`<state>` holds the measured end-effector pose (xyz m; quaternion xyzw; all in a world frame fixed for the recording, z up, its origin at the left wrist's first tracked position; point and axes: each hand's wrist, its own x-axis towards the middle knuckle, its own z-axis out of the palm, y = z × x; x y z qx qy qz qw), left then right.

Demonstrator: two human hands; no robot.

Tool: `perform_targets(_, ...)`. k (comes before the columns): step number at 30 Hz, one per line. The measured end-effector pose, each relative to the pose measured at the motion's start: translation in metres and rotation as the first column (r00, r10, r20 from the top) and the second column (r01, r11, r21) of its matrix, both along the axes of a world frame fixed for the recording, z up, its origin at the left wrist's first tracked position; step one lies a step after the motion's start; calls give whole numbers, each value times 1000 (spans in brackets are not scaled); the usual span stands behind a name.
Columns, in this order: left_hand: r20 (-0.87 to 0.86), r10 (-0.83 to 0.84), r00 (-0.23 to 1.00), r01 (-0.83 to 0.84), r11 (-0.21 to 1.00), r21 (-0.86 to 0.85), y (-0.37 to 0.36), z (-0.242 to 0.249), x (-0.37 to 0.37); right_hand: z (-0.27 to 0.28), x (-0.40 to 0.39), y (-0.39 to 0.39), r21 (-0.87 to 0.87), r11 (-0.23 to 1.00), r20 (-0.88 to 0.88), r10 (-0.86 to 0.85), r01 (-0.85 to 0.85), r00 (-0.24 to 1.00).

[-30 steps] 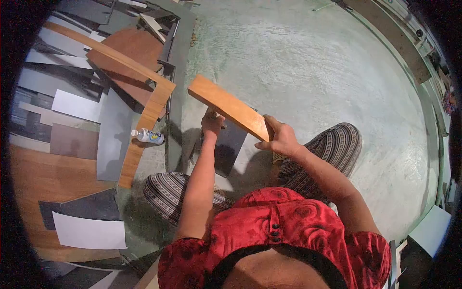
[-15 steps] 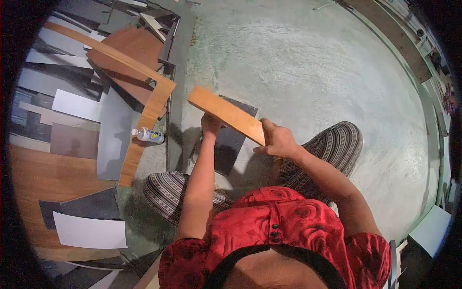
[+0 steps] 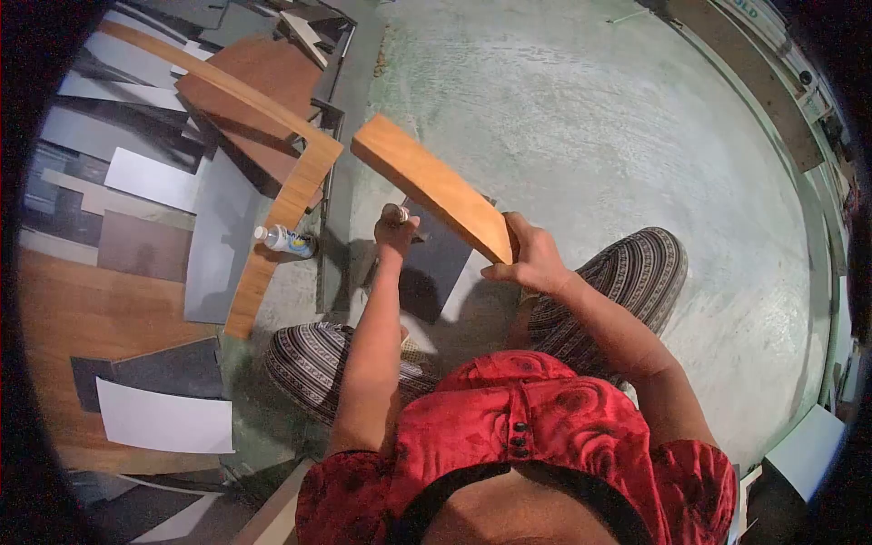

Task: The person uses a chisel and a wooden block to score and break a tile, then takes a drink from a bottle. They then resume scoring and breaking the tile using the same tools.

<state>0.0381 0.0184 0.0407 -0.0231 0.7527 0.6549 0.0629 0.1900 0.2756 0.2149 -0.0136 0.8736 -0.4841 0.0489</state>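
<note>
My right hand [image 3: 538, 256] grips the near end of an orange-brown wooden board [image 3: 431, 189], thumb below and fingers over its edge. The board slants up and leftward in the air. Just left of it, my left hand [image 3: 396, 233] is closed in a fist, apart from the board. A small pale, rounded end shows at the top of that fist, and a bit of something dark sticks out on its right; I cannot make out what it is. Beneath both hands, a dark flat panel [image 3: 440, 272] lies between my legs, partly covered by the board.
On the left, a white bottle [image 3: 287, 242] lies on an L-shaped wood-look strip [image 3: 311, 173]. Around it are a reddish-brown panel [image 3: 259, 86], white sheets [image 3: 163, 415] and other offcuts. Pale green concrete floor [image 3: 581, 118] stretches ahead. A long beam [image 3: 754, 73] runs along the right.
My left hand has come out from under the board and now shows to its left, fist closed. The right hand has kept its grip; the board's far end has risen and its broad face shows more.
</note>
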Motion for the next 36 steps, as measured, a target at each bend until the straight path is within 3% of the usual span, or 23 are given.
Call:
perform_targets(2,104,-58,993,28,964,266,-15,-46,-21,-7,-6,-1,8,1000,-8,25,-24,1000)
perform_targets(4,77,17,997,-46,920,388,0,-35,-10,-15,-11,-3,283,953,2,117,-113,993)
perform_targets(5,57,89,994,-106,857,505,7,-20,-1,-23,-12,-4,286,951,0,121,-116,993)
perform_targets(6,116,39,992,-70,960,270,10,13,10,-31,-14,-5,305,942,29,136,-138,990)
perform_targets(10,-40,34,999,-20,953,303,10,-3,2,-20,-9,-7,281,950,-17,149,-139,989)
perform_targets(15,-502,-145,853,157,987,-18,-1,-41,-11,-24,-9,-12,221,969,-113,135,-107,984)
perform_targets(16,-503,-144,852,156,988,-18,1,-36,-11,-28,-11,-12,217,970,-124,136,-107,983)
perform_targets(17,-118,66,991,4,857,516,4,-28,-10,-34,-13,-12,218,970,-126,136,-107,983)
perform_targets(18,337,48,940,-317,490,812,7,-19,-8,-41,-15,-11,308,942,-56,158,-133,986)
perform_targets(19,334,48,941,-314,489,814,8,-15,-7,-39,-16,-13,392,905,16,172,-164,985)
perform_targets(22,360,96,928,-354,530,771,5,-14,-4,-26,-12,-12,253,957,16,144,-143,990)
perform_targets(23,75,95,993,-119,868,482,3,-19,-5,-23,-12,-12,254,956,16,148,-147,989)
perform_targets(24,-180,-47,983,52,998,25,2,-24,-8,-22,-11,-11,202,972,13,117,-118,993)
perform_targets(25,-175,-47,983,52,998,25,-6,-31,-11,-21,-10,-10,149,985,16,84,-85,996)
perform_targets(26,-27,-144,989,140,875,464,-17,-36,-15,-19,-11,-8,147,985,20,83,-85,996)
perform_targets(27,62,-289,955,119,569,813,-24,-42,-18,-17,-14,-6,144,987,43,58,-64,997)
perform_targets(28,102,-307,946,11,346,938,-21,-37,-16,-17,-17,-5,140,989,65,35,-43,997)
perform_targets(29,104,-306,946,9,349,937,-16,-29,-13,-20,-17,-5,138,989,67,36,-45,997)
perform_targets(30,218,-129,967,-55,732,679,-11,-19,-9,-25,-17,-5,71,997,-30,19,-17,999)
perform_targets(31,240,80,967,-148,949,277,-9,-15,-7,-28,-17,-5,1,1000,-124,-4,4,992)
perform_targets(32,243,84,966,-151,949,276,-17,-30,-13,-28,-18,-5,0,1000,-122,-1,1,993)
perform_targets(34,174,-115,978,-1,832,555,-31,-55,-24,-28,-19,-6,60,997,-94,64,-58,994)
perform_targets(36,171,-35,985,-67,831,553,-23,-53,-16,-28,-24,-8,190,973,27,132,-135,991)
